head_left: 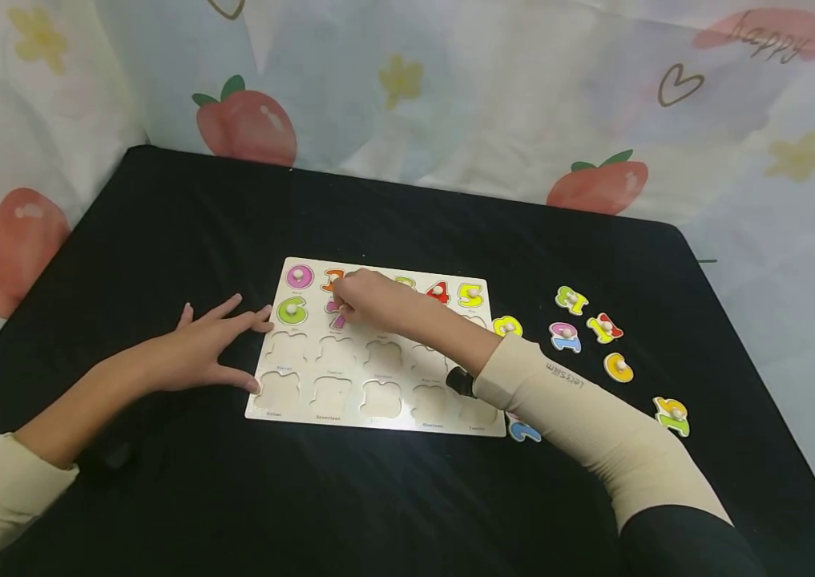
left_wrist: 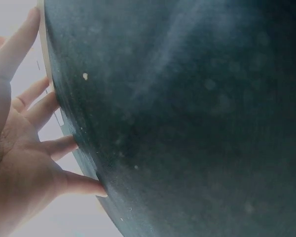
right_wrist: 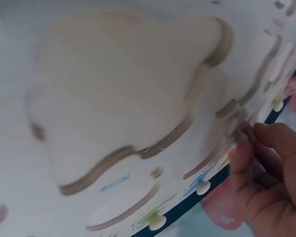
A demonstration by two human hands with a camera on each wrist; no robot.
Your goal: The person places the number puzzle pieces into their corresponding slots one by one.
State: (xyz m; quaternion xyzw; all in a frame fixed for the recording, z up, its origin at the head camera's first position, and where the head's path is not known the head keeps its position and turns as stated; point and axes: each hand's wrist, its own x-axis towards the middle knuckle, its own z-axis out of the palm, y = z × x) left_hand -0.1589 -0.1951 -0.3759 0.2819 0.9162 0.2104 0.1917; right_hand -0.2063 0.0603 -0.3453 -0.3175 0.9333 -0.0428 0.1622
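A wooden number puzzle board (head_left: 385, 423) lies on a black cloth (head_left: 162, 232). Its top rows hold a pink 0 (head_left: 300, 276), a green 6 (head_left: 292, 309), a red 4 (head_left: 438, 293) and a yellow 5 (head_left: 470, 296). My right hand (head_left: 358, 303) reaches over the board, its curled fingers pinching a pink 7 piece (head_left: 338, 318), which it mostly hides. My left hand (head_left: 223, 346) lies flat with spread fingers, touching the board's left edge. The right wrist view shows an empty recess (right_wrist: 118, 98) up close beside the right hand's curled fingers (right_wrist: 274, 168).
Several loose number pieces lie on the cloth right of the board, among them a green one (head_left: 571, 300), a red and yellow one (head_left: 604, 328) and an orange one (head_left: 618, 367). The board's lower rows are empty recesses (head_left: 381, 398). A strawberry-print sheet (head_left: 450, 96) hangs behind.
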